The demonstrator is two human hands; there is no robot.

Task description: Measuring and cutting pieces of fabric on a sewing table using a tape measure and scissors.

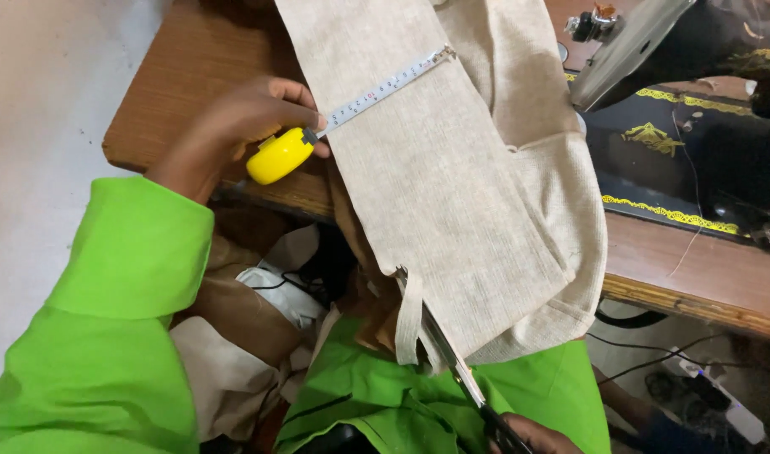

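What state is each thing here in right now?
Tape measure: blade pulled out across the cloth, case held in left hand.
Beige cloth: draped over the table edge, partly cut.
Scissors: blades in the cloth's lower edge, held by right hand.
Sewing machine: unattended.

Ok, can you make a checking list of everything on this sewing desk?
Surface: wooden table, worn front edge.
Job's things: beige cloth hangs over the edge; yellow tape measure pulled across it; scissors cutting a strip at the hem.
Clutter: fabric scraps piled under the table.
Hands: left hand grips the tape measure; right hand works the scissors, mostly out of view.
Cables: black wires and a power strip on the floor.
Surroundings: black sewing machine at right.
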